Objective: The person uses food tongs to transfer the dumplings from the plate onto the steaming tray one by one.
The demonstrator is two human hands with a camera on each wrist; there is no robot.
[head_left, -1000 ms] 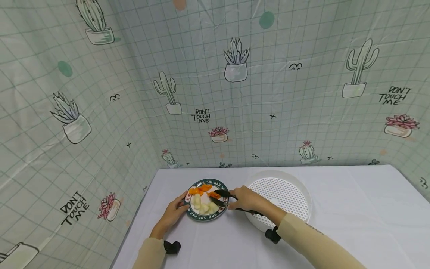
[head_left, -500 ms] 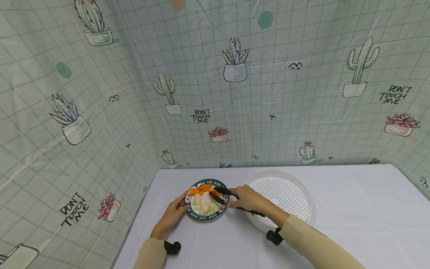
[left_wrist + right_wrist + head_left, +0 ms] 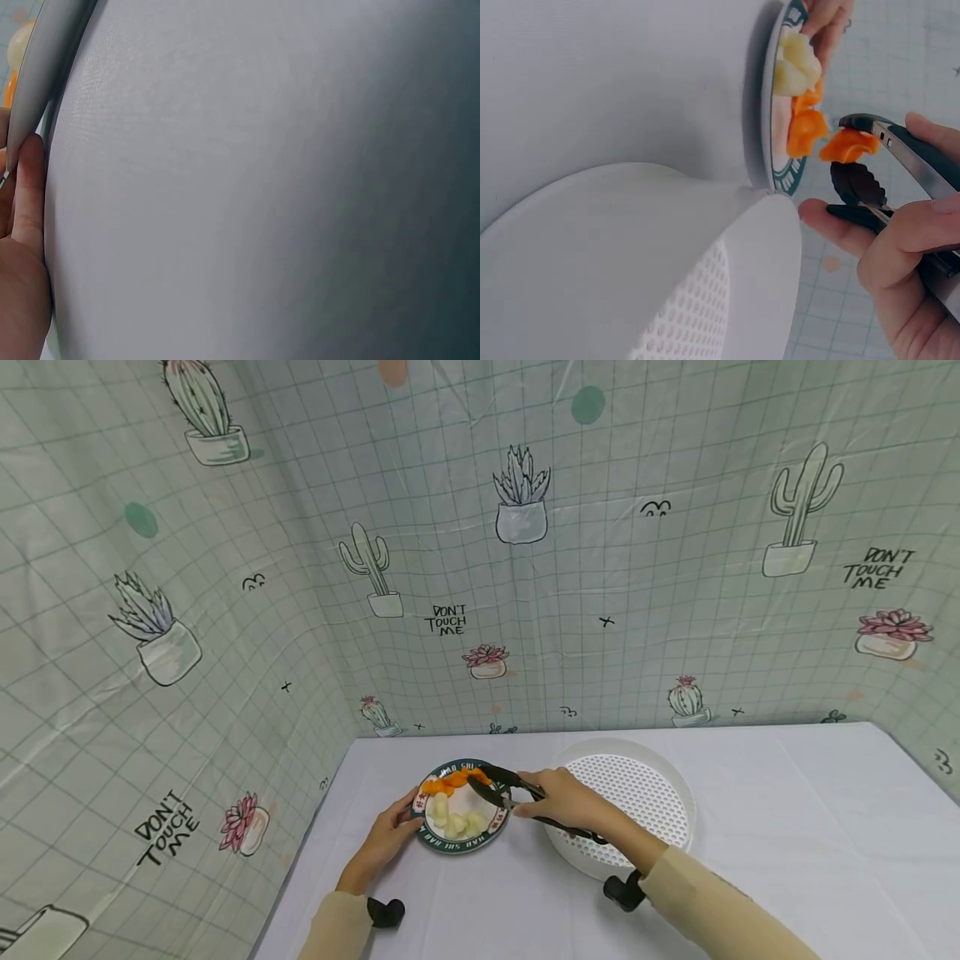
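Observation:
In the head view my left hand [image 3: 386,835] holds the left side of a round plate [image 3: 453,847] with a green lettered rim. Orange wavy-edged slices [image 3: 447,782], like carrot, lie at the plate's back; pale yellow rounded pieces [image 3: 455,824] lie nearer the front. My right hand [image 3: 561,797] grips a pair of black-tipped tongs [image 3: 487,792] over the plate's right side, tips apart. The right wrist view has one orange slice [image 3: 849,145] between the tips, near the upper one; whether both touch it I cannot tell. The left wrist view mostly faces white cloth, with the fingers [image 3: 28,187] at the plate's edge.
Right of the plate stands a white round basket [image 3: 684,818] with a perforated floor, partly under my right forearm. A white cloth [image 3: 795,835] covers the table. Behind and to the left hang cactus-print curtains [image 3: 600,668].
The tongs have shifted slightly back and up over the plate, and the orange slice at their tips has moved back with them, towards the other slices. My left hand stays on the plate.

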